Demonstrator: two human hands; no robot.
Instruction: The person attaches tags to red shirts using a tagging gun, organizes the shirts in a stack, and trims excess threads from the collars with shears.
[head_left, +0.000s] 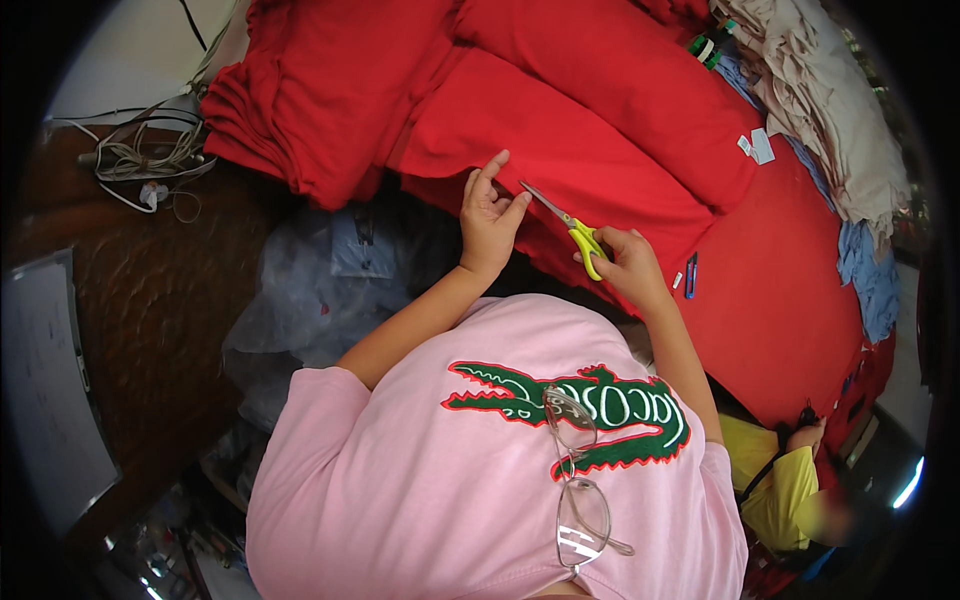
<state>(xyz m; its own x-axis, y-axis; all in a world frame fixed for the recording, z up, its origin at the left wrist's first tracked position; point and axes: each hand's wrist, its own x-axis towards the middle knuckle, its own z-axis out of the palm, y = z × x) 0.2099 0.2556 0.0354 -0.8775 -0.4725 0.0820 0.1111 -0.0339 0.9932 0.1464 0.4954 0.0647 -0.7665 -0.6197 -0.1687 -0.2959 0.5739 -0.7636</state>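
My right hand (pixel 628 266) grips a pair of scissors (pixel 583 240) by the yellow-green handles. The slim metal blades lie nearly together and point up and left, toward my left hand. My left hand (pixel 488 222) is beside the near edge of a folded red cloth (pixel 540 130). Its thumb and fingers are apart, and I see nothing held between them. The blade tips are just right of my left thumb, over the red cloth. Whether the left fingertips touch the cloth is hard to make out.
Red fabric piles (pixel 330 80) spread across the far side. A blue pen-like tool (pixel 691 275) and white tags (pixel 760 146) lie on red cloth at right, near beige fabric (pixel 815 100). Tangled cables (pixel 150 160) lie left; clear plastic (pixel 290 280) sits below. Another person (pixel 775 480) is lower right.
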